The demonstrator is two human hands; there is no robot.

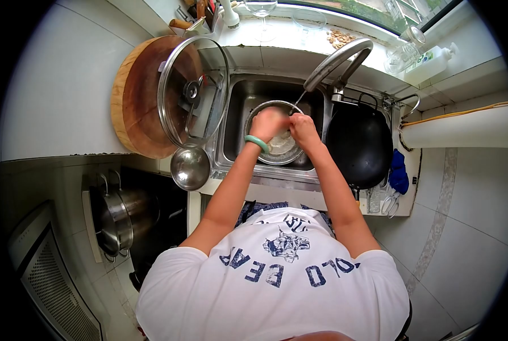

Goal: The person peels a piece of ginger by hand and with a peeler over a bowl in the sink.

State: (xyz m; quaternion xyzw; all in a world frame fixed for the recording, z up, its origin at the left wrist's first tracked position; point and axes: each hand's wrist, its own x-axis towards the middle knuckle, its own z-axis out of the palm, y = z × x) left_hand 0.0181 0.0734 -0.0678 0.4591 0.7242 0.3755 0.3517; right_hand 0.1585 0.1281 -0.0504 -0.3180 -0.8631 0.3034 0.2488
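Note:
My left hand [269, 123], with a green bangle [257, 143] at the wrist, is over a round metal bowl [285, 157] in the sink. Motion blurs its fingers. Close beside it, my right hand [304, 129] has its fingers curled together at the bowl's right rim. A small dark thing shows at its fingertips, too small to name. Pale, cloudy contents are partly visible in the bowl beneath my hands. A thin stream of water falls from the faucet [338, 55] toward the bowl's far rim.
The steel sink [235, 108] surrounds the bowl. A black wok [359, 146] stands on the right; a glass lid [177, 94] leans by round wooden boards [130, 94] on the left. Nearby are a steel bowl [190, 169], a steel pot [120, 219] and a soap bottle [430, 65].

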